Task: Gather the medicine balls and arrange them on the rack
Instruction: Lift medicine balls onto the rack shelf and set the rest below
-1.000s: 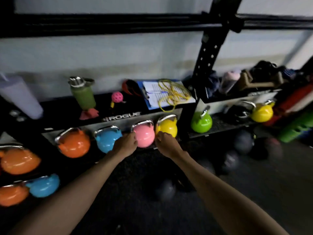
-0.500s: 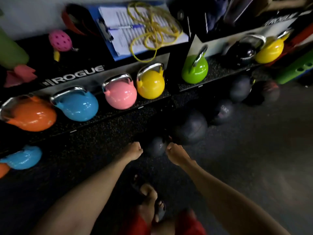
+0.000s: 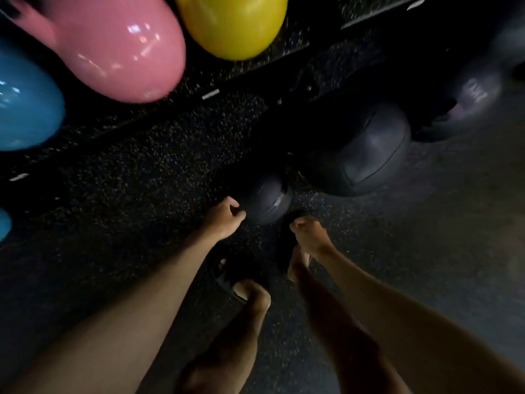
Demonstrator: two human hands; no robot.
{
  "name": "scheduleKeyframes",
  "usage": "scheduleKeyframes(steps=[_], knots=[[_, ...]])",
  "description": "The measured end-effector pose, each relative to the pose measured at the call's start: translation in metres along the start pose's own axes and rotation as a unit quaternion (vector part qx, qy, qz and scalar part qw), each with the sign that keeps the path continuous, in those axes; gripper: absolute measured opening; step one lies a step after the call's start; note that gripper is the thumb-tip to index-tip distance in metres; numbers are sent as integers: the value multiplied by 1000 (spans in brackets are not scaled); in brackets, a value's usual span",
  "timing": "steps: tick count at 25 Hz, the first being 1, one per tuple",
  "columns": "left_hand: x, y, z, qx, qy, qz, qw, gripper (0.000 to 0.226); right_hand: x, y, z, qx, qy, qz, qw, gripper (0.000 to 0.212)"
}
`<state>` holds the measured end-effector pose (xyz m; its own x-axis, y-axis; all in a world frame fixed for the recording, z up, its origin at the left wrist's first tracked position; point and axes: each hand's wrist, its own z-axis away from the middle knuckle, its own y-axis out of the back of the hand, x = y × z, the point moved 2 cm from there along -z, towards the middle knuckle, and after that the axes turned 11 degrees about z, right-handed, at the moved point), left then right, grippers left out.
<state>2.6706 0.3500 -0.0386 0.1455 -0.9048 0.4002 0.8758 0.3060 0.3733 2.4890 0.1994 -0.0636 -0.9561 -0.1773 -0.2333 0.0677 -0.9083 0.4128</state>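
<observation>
A small dark medicine ball point(image 3: 267, 200) lies on the speckled rubber floor just beyond my hands. My left hand point(image 3: 224, 220) is at the ball's left side with its fingers curled, the fingertips right at the ball's edge. My right hand point(image 3: 309, 234) hovers just below and to the right of the ball, also curled, with a small gap to it. Neither hand holds anything. A larger dark medicine ball point(image 3: 360, 155) sits behind and to the right. A third, blurred ball point(image 3: 471, 100) lies further right under the rack.
The low rack shelf point(image 3: 210, 93) runs diagonally above, carrying a pink kettlebell point(image 3: 119, 46), a yellow one point(image 3: 233, 24) and a blue one point(image 3: 25, 103). My sandalled feet point(image 3: 244, 285) stand just behind my hands.
My view has dropped down and close to the floor. Both hands have come down from the kettlebell shelf to either side of the small ball.
</observation>
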Motion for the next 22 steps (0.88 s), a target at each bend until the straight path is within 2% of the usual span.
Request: scheduleKeyframes(steps=[3,6,8,10,13,15,18,20,22], knots=[[-29,-30,-71,35,36,49,998,48,15,-24,-82,-11,-38,-83,996,42],[-46,-41,-125,75,61,161,982,73,18,-37,-140,-31,-83,-210,974,64],[-52,-45,-156,71,78,229,968,88,19,-46,-174,-52,-101,-292,949,81],[-55,-49,-179,49,90,263,959,97,18,-55,-201,-65,-107,-334,934,88],[-56,-57,-201,13,103,317,943,105,14,-66,-222,-88,-98,-392,910,79],[-57,-57,-202,17,108,345,932,105,11,-71,-222,-83,-95,-414,902,73],[-62,-52,-184,29,106,349,931,95,9,-75,-206,-52,-89,-413,905,57],[-68,-49,-165,6,106,344,933,91,12,-74,-185,-46,-92,-404,909,48],[-72,-48,-153,-29,103,324,940,92,12,-70,-174,-52,-88,-389,915,51]])
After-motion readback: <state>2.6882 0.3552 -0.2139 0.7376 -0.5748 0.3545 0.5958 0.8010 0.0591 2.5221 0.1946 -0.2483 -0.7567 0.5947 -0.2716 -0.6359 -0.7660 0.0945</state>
